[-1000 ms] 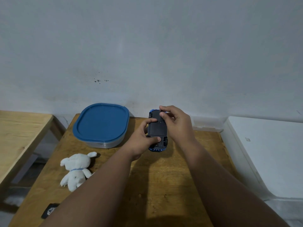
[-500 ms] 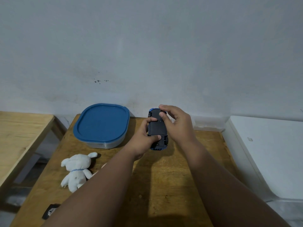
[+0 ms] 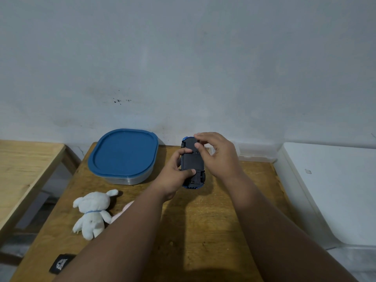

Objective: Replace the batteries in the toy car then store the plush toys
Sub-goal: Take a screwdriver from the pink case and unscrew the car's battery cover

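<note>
A blue toy car [image 3: 192, 162] is held upside down above the far middle of the wooden table [image 3: 203, 224], its black underside facing me. My left hand [image 3: 175, 176] grips the car's left side, thumb and a finger curled onto the underside. My right hand [image 3: 218, 153] is at the car's far end, fingertips curled and touching the underside near the battery cover. A white plush toy [image 3: 92, 212] lies on the table's left part. Beside it a pink plush [image 3: 122, 212] peeks out from behind my left forearm.
A clear container with a blue lid [image 3: 124, 155] stands at the table's far left by the wall. A small black tag-like item [image 3: 61, 263] lies at the near left edge. A second wooden table [image 3: 24, 171] is to the left, a white surface [image 3: 333, 192] to the right.
The car has stayed in place in my left hand. My right fingers have shifted slightly on the car's far end; the thumb has lifted a little.
</note>
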